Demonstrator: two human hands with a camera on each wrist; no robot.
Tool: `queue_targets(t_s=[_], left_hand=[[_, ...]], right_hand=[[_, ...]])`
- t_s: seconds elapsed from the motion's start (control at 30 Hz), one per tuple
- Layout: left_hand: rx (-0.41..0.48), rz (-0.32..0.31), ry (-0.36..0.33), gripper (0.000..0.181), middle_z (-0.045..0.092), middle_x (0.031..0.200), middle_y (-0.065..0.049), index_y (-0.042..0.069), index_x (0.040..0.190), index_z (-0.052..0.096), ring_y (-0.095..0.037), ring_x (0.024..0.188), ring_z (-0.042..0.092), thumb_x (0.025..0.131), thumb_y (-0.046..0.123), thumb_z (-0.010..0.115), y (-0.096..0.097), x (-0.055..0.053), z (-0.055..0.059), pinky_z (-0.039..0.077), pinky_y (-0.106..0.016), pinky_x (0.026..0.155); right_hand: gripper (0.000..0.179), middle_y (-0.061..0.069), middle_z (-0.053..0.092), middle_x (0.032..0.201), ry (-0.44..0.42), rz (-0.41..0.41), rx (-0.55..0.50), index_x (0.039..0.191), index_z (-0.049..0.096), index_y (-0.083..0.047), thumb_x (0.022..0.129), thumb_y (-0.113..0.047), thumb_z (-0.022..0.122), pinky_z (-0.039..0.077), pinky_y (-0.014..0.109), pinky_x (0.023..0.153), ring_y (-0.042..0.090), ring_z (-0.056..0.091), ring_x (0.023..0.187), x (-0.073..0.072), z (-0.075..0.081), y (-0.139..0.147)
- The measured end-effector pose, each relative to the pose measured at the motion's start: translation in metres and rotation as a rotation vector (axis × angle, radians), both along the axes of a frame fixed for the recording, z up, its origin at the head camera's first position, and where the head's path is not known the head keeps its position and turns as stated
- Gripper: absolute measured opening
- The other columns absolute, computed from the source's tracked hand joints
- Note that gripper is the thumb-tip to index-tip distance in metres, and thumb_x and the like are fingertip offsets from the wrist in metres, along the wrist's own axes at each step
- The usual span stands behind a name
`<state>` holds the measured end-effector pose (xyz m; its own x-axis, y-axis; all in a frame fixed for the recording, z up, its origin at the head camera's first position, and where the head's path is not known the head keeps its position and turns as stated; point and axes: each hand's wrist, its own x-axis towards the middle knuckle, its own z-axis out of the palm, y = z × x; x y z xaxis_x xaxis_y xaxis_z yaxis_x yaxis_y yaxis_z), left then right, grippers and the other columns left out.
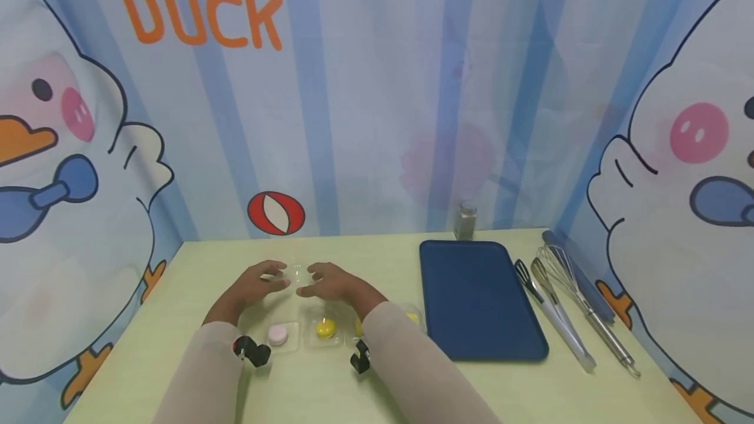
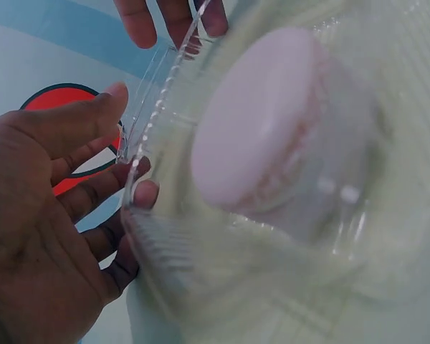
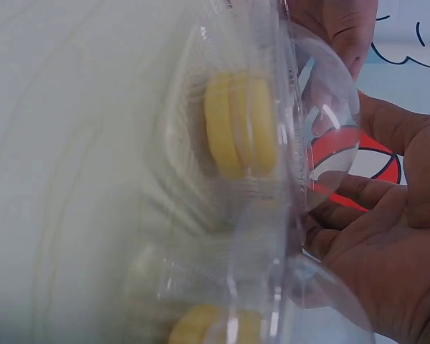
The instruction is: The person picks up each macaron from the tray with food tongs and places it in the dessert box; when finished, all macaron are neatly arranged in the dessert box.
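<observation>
A small clear plastic box [image 1: 298, 273] stands between my hands on the table. My left hand [image 1: 253, 285] holds its left side, thumb toward me and fingers behind; my right hand [image 1: 332, 282] holds the right side. Nearer to me, a pink macaron [image 1: 278, 334] sits in a clear container. To its right is a yellow macaron [image 1: 325, 328] in a similar one. Another yellow macaron [image 1: 359, 327] is partly behind my right sleeve. The left wrist view shows the pink macaron [image 2: 261, 122] close up; clear plastic partly covers the left hand [image 2: 50, 193]. Domed lids partly cover the right hand [image 3: 387, 236].
Right of my arm is one more yellow macaron [image 1: 412, 317]. A dark blue tray [image 1: 483, 300] lies beyond it, with a shaker-like jar [image 1: 465, 220] behind. Tongs [image 1: 556, 313], a whisk [image 1: 595, 319] and a grey-blue rod [image 1: 580, 277] lie at the right.
</observation>
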<state>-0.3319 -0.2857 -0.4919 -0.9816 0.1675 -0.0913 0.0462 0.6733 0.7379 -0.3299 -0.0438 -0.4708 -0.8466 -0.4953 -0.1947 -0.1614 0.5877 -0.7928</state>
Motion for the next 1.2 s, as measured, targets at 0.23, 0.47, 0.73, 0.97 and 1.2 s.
queue_targets(t_s=[0.23,0.47,0.73,0.97,1.2], left_hand=[[-0.019,0.052,-0.029,0.054,0.055,0.160,-0.028,0.004,0.148,0.062,-0.052,0.142,0.060,0.105,0.035,0.072,-0.003,0.003,-0.002,0.049,-0.067,0.117],[-0.041,0.054,0.012,0.041,0.081,0.120,-0.023,-0.002,0.134,0.072,-0.040,0.116,0.076,0.108,0.030,0.067,-0.004,0.006,-0.003,0.056,-0.056,0.104],[0.065,0.044,0.102,0.026,0.082,0.101,-0.015,-0.006,0.119,0.076,-0.019,0.089,0.078,0.100,0.012,0.075,0.009,0.012,0.000,0.052,-0.031,0.076],[0.227,0.061,0.024,0.032,0.077,0.108,-0.022,-0.007,0.124,0.056,-0.022,0.083,0.080,0.097,0.000,0.072,0.024,0.016,0.006,0.060,-0.035,0.079],[0.088,0.069,-0.030,0.071,0.079,0.108,-0.014,0.007,0.163,0.041,-0.018,0.083,0.078,0.098,0.007,0.071,0.030,0.020,0.013,0.058,-0.047,0.094]], right_hand=[[0.072,0.016,0.058,0.162,0.056,-0.006,0.015,0.163,0.049,-0.006,0.103,-0.040,0.073,0.046,0.051,0.126,0.036,0.053,0.153,0.000,-0.007,-0.003],[0.059,0.017,0.069,0.148,0.153,-0.049,0.004,0.154,0.058,-0.002,0.105,-0.033,0.072,0.053,0.047,0.118,0.035,0.063,0.142,0.000,-0.011,-0.002],[0.035,0.018,0.083,0.105,0.267,-0.181,-0.125,0.132,0.071,0.007,0.103,-0.013,0.073,0.064,0.030,0.078,0.026,0.083,0.090,0.001,-0.006,0.001],[0.029,0.021,0.076,0.093,0.146,-0.306,-0.361,0.122,0.062,0.011,0.094,0.011,0.071,0.064,0.027,0.059,0.030,0.081,0.072,0.003,-0.011,0.006],[0.053,0.017,0.077,0.094,0.118,-0.295,-0.313,0.146,0.054,0.008,0.097,0.007,0.074,0.066,0.030,0.063,0.026,0.080,0.070,0.002,-0.013,0.012]])
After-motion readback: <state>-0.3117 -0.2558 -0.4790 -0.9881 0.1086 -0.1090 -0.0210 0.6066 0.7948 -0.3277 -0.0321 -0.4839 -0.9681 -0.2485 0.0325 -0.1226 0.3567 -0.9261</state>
